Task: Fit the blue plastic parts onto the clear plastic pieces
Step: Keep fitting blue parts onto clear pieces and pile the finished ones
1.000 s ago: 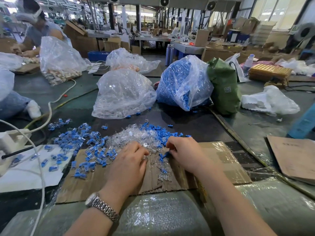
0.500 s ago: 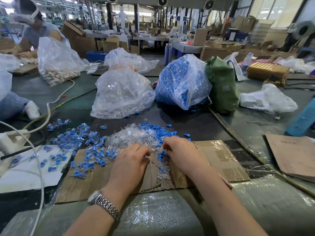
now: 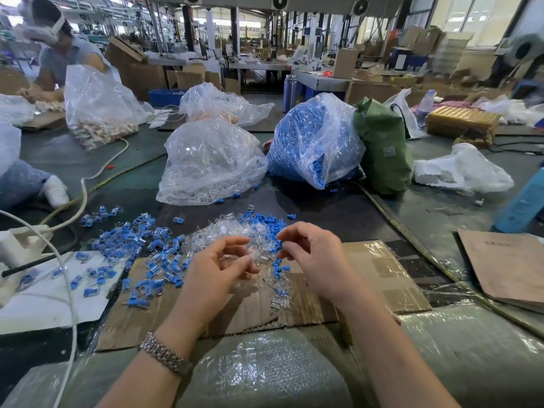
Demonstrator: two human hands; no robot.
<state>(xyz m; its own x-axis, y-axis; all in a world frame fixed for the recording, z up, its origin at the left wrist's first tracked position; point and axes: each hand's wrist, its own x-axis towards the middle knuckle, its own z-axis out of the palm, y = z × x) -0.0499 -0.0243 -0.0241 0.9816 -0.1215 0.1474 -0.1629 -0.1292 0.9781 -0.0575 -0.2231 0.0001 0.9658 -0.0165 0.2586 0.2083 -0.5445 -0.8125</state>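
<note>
From the head view, your left hand [image 3: 219,270] pinches a clear plastic piece [image 3: 255,259] and your right hand [image 3: 313,254] pinches a blue plastic part [image 3: 279,245], just apart above the cardboard [image 3: 379,266]. Misalign them and the small, slippery part may slip into the loose clear pile [image 3: 232,232] below.

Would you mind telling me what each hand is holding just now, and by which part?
The left hand pinches a small clear plastic piece between thumb and fingertips; which part cannot be told. The right hand has curled fingers; any blue part there is hidden.
</note>
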